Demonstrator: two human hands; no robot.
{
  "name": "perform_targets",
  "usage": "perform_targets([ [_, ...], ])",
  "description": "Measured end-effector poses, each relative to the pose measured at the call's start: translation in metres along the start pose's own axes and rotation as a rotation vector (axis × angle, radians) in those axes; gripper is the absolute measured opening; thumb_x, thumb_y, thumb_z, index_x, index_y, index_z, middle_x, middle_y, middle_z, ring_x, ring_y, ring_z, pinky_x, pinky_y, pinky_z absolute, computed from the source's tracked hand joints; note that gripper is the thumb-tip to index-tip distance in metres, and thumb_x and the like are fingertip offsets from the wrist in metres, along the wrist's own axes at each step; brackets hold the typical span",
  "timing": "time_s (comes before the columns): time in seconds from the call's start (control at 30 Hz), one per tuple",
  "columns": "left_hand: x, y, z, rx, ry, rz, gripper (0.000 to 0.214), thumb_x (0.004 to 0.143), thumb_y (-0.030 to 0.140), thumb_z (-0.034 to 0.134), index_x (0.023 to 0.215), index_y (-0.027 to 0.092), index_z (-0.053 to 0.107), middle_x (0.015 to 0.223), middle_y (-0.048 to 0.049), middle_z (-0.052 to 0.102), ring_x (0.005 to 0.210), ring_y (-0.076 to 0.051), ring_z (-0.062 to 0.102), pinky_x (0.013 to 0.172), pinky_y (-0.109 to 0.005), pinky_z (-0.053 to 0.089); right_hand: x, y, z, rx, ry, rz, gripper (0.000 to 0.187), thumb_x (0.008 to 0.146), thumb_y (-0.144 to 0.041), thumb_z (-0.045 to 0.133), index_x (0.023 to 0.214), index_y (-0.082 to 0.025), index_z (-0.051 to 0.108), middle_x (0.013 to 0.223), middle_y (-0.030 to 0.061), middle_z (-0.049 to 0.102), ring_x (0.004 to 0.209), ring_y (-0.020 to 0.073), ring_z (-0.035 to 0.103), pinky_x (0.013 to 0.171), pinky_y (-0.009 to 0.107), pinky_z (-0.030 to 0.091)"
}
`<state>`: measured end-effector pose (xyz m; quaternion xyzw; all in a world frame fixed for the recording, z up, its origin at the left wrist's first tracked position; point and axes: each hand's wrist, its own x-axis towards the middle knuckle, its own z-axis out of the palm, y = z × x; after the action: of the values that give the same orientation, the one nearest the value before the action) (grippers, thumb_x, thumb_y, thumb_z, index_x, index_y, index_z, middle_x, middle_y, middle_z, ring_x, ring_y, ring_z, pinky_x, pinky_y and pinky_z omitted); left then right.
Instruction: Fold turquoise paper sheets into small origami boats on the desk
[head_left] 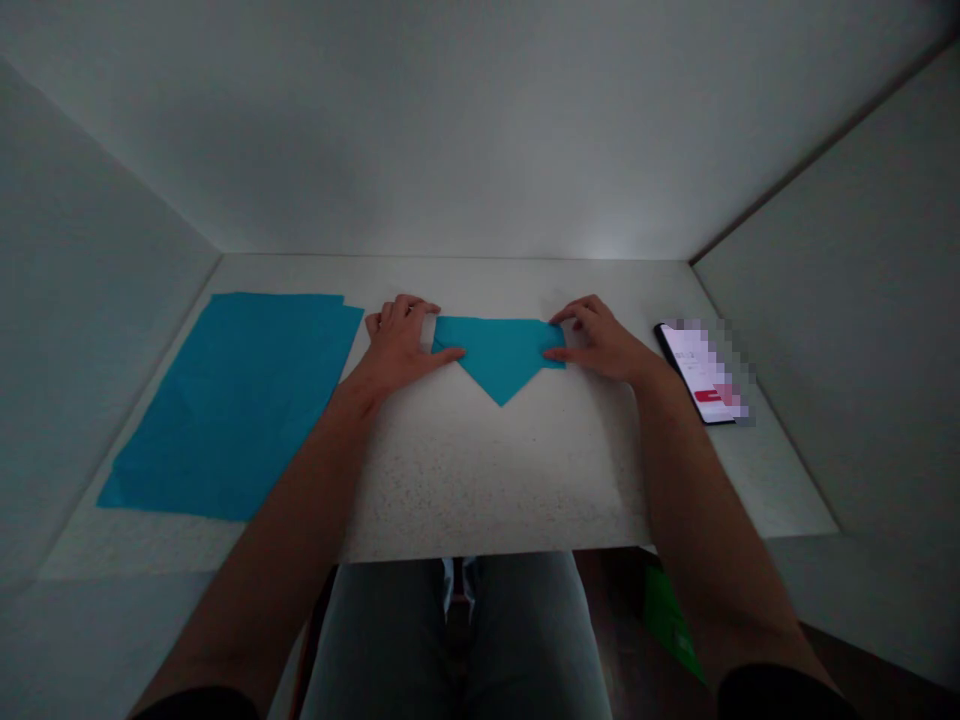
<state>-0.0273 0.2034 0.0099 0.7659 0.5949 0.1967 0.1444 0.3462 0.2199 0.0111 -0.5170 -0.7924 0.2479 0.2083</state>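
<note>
White table point(480, 470) between white walls. Folded blue paper point(499, 355) lies flat at mid-table, its point toward the person. Left hand point(397, 345) presses its left corner and right hand point(600, 340) its right corner, both with fingers flat, clasping nothing. Left of the paper: blue sheets point(240, 400). Right of it: phone point(701, 375), screen lit.

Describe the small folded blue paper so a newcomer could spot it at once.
Start at the white speckled table. At its middle, between the left hand and the right hand, lies a folded blue paper, its point toward the person. Unlike the large flat blue sheets at left, it is small and triangular.
</note>
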Motion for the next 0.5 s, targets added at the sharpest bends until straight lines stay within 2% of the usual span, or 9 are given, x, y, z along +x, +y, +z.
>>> perform_targets([
  [0.17, 0.0011, 0.0009, -0.0036, -0.072, -0.048, -0.002, 0.059, 0.073, 0.055, 0.092, 0.119, 0.026, 0.068, 0.140, -0.0125, 0.064, 0.135, -0.039, 0.054, 0.115, -0.057, 0.035, -0.0012, -0.0040, -0.0004, 0.061, -0.044, 0.004, 0.055, 0.076, -0.061, 0.091, 0.113, -0.026, 0.072, 0.127, 0.0112, 0.061, 0.109, 0.0319, 0.064, 0.104, 0.056, 0.057],
  [0.33, 0.0038, -0.0035, -0.0018, -0.278, -0.087, 0.000, 0.048, 0.075, 0.043, 0.091, 0.108, 0.027, 0.060, 0.115, -0.0079, 0.075, 0.112, -0.032, 0.065, 0.108, -0.056, 0.045, -0.0013, -0.0046, 0.0007, 0.060, -0.056, 0.029, 0.075, 0.072, -0.063, 0.092, 0.134, -0.027, 0.070, 0.125, 0.0117, 0.065, 0.113, 0.0351, 0.063, 0.105, 0.059, 0.055],
  [0.4, 0.0047, -0.0039, -0.0004, -0.397, -0.087, -0.022, 0.044, 0.078, 0.039, 0.086, 0.110, 0.027, 0.059, 0.106, -0.0050, 0.076, 0.101, -0.027, 0.068, 0.101, -0.051, 0.051, -0.0004, -0.0050, 0.0015, 0.051, -0.039, 0.030, 0.078, 0.070, -0.064, 0.093, 0.134, -0.026, 0.072, 0.128, 0.0133, 0.063, 0.116, 0.0365, 0.063, 0.104, 0.058, 0.056],
  [0.5, 0.0061, -0.0022, 0.0003, -0.569, -0.064, -0.048, 0.042, 0.081, 0.039, 0.080, 0.115, 0.026, 0.061, 0.103, -0.0033, 0.074, 0.094, -0.022, 0.069, 0.089, -0.040, 0.056, 0.0009, -0.0067, 0.0036, 0.096, -0.009, 0.041, 0.065, 0.071, -0.065, 0.092, 0.120, -0.026, 0.076, 0.126, 0.0121, 0.063, 0.108, 0.0325, 0.064, 0.098, 0.053, 0.058],
])
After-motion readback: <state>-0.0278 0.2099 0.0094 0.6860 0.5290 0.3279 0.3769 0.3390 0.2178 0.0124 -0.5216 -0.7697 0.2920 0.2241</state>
